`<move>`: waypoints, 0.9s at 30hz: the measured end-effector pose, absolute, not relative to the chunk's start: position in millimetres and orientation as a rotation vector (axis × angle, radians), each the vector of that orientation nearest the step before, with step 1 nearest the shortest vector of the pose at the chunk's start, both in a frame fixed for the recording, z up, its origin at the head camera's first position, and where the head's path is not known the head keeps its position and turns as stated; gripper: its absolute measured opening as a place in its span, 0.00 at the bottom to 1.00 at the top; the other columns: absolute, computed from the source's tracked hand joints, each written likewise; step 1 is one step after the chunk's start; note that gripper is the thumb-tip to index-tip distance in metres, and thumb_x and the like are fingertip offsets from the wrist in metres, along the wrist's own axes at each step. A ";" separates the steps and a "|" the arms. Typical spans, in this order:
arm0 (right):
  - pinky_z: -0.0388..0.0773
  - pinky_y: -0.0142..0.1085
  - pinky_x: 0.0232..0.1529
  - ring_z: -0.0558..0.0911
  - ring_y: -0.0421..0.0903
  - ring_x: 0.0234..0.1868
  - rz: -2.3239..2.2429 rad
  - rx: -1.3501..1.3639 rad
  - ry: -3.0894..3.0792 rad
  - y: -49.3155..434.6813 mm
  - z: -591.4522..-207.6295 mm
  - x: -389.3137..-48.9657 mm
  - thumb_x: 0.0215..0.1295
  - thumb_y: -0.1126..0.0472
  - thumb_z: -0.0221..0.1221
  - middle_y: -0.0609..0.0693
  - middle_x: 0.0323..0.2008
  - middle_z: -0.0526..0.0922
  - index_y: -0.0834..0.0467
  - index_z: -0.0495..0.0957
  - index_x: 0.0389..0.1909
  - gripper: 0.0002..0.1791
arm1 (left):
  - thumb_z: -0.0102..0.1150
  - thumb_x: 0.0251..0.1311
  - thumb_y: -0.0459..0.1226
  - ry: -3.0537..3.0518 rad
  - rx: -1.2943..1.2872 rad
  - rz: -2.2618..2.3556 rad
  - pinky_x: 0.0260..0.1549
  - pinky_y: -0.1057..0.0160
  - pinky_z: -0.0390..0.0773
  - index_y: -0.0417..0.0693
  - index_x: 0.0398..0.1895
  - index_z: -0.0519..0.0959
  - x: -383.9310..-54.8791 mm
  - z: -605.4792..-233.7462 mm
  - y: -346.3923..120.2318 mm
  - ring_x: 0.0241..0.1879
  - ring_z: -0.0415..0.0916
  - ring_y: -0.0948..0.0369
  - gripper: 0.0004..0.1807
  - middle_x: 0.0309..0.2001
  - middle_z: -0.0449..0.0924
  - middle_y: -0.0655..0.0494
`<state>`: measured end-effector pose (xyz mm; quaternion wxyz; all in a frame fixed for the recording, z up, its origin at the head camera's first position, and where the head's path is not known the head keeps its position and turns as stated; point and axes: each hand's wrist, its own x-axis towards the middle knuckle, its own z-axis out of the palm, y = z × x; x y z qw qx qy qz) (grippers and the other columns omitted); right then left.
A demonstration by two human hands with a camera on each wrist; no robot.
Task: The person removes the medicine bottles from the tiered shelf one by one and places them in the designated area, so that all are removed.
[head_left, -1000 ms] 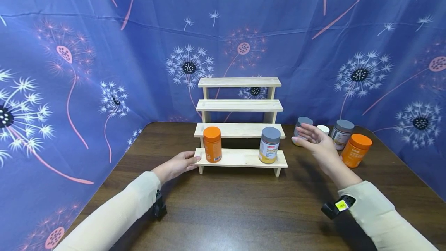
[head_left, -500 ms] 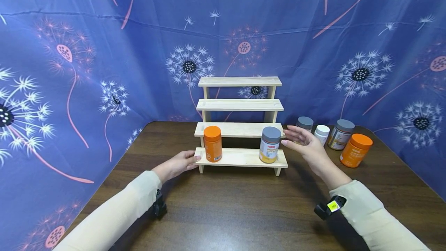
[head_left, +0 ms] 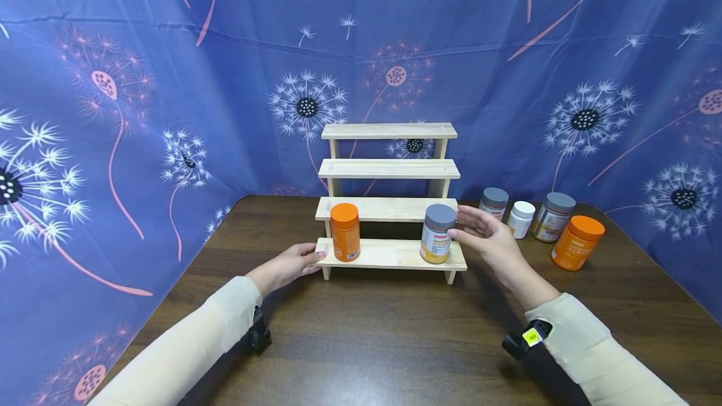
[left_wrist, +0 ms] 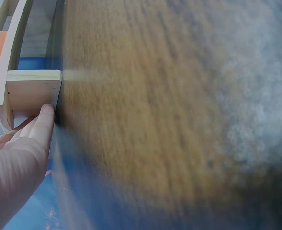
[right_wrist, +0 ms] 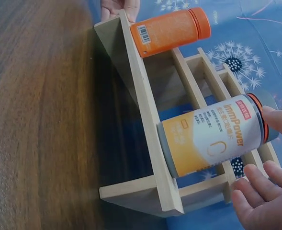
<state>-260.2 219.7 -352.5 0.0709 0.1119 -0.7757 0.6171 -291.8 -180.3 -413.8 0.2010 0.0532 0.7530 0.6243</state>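
Note:
A wooden step rack (head_left: 389,169) stands on the table with several tiers. On its lowest tier are an orange jar (head_left: 345,234) at the left and a grey-lidded white-and-yellow jar (head_left: 435,235) at the right. My left hand (head_left: 290,266) grips the left end of that tier, thumb on top; in the left wrist view its fingers (left_wrist: 46,115) lie against the side support. My right hand (head_left: 489,240) is at the right side of the grey-lidded jar. In the right wrist view the thumb (right_wrist: 277,122) overlaps the lid while the relaxed fingers stand apart from the jar body.
Right of the rack, on the dark wooden table (head_left: 361,343), stand a grey-lidded jar (head_left: 494,199), a small white bottle (head_left: 520,219), a larger grey-lidded jar (head_left: 553,218) and an orange jar (head_left: 578,243). A blue dandelion-print cloth (head_left: 237,99) hangs behind.
My right hand has moved left from in front of the jars at the right to the grey-lidded jar on the rack. My left hand has stayed at the rack's left end.

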 end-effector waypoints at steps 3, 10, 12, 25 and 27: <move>0.73 0.18 0.52 0.76 0.30 0.52 1.875 0.316 -2.358 217.2 -352.2 -259.7 0.62 0.57 0.65 0.36 0.50 0.78 0.62 0.62 0.69 0.37 | 0.45 0.74 0.35 2.101 0.154 1.748 0.67 0.52 0.68 0.27 0.70 0.54 -291.7 -413.2 -180.2 0.61 0.71 0.51 0.29 0.65 0.65 0.31; 0.72 0.26 0.57 0.73 0.37 0.56 1.878 0.237 -2.461 213.2 -355.0 -261.9 0.63 0.52 0.65 0.58 0.65 0.71 0.58 0.59 0.71 0.40 | 0.44 0.74 0.35 2.106 0.157 1.740 0.68 0.51 0.67 0.26 0.70 0.53 -291.1 -412.8 -181.6 0.62 0.70 0.50 0.29 0.65 0.65 0.30; 0.70 0.32 0.62 0.71 0.42 0.60 1.886 0.243 -2.470 212.5 -355.9 -263.2 0.63 0.52 0.64 0.61 0.66 0.69 0.58 0.58 0.72 0.41 | 0.44 0.74 0.35 2.108 0.151 1.741 0.67 0.52 0.67 0.26 0.70 0.53 -291.3 -412.9 -181.8 0.62 0.71 0.50 0.28 0.65 0.65 0.30; 0.70 0.34 0.63 0.71 0.44 0.60 1.913 0.248 -2.511 206.9 -360.7 -267.4 0.64 0.51 0.64 0.57 0.61 0.72 0.61 0.59 0.71 0.40 | 0.45 0.74 0.36 2.108 0.155 1.737 0.67 0.52 0.67 0.27 0.70 0.53 -291.8 -414.5 -181.1 0.62 0.70 0.50 0.29 0.65 0.65 0.31; 0.66 0.43 0.68 0.68 0.51 0.65 1.944 0.248 -2.523 206.4 -361.2 -268.5 0.64 0.50 0.63 0.61 0.65 0.68 0.61 0.57 0.72 0.41 | 0.44 0.74 0.36 2.110 0.164 1.737 0.67 0.51 0.67 0.26 0.70 0.53 -291.3 -415.1 -181.2 0.62 0.70 0.49 0.29 0.65 0.65 0.30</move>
